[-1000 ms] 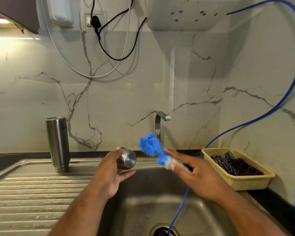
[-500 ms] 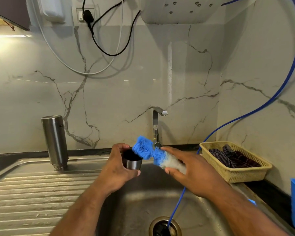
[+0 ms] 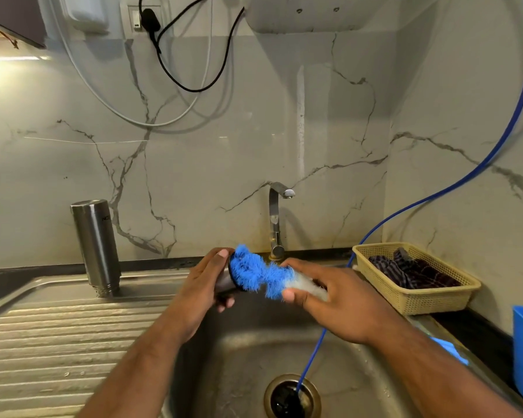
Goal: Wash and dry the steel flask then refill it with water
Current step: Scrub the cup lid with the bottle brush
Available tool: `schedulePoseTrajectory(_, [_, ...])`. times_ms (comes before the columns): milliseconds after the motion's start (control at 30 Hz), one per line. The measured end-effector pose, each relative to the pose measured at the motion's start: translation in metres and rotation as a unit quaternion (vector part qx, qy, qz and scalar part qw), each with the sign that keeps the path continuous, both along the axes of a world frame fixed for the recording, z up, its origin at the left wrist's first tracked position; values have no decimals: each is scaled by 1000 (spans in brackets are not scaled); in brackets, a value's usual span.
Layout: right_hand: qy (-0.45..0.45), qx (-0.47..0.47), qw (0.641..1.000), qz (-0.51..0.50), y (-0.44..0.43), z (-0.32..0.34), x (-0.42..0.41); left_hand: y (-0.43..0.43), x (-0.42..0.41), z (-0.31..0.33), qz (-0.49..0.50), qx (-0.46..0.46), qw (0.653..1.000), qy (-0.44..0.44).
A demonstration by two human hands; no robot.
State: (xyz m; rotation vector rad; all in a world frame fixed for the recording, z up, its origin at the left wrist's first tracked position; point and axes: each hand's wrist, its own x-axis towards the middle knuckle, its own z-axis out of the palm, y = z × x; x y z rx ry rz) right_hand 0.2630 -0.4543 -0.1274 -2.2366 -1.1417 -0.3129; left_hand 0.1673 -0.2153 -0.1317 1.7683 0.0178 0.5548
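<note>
Scrubbing the small steel cap [image 3: 225, 284] looks like the step in hand. The left grip [image 3: 204, 286] is curled round the cap, over the sink [image 3: 248, 354], in the middle of the frame. The right grip [image 3: 341, 300] is closed on the handle of a fluffy blue brush [image 3: 255, 274], and the bristles press into the cap's open end. The steel flask [image 3: 95, 245] stands mouth down on the ribbed drainboard [image 3: 58, 342] at the left, well apart from both hands. No water runs from the tap [image 3: 276, 218] behind. Next, the cap likely needs a rinse, so one hand must let go and turn the tap on.
</note>
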Motion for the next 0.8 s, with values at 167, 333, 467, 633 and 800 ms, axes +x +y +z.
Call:
schedulePoseTrajectory(167, [-126, -69, 989, -30, 5, 3, -11, -1, -2, 4, 38, -33, 995, 84])
schedulePoseTrajectory(333, [-197, -116, 973, -2, 16, 4, -15, -4, -10, 5, 22, 23, 989, 144])
schedulePoseTrajectory(467, [-286, -88, 953, -35, 26, -1, -16, -4, -12, 9, 22, -1, 990, 141])
schedulePoseTrajectory(633, [-202, -95, 972, -73, 39, -7, -22, -4, -9, 15, 15, 11, 997, 72])
schedulePoseTrajectory(800, [-83, -97, 988, -83, 41, -12, -26, -7, -9, 13, -27, -63, 996, 54])
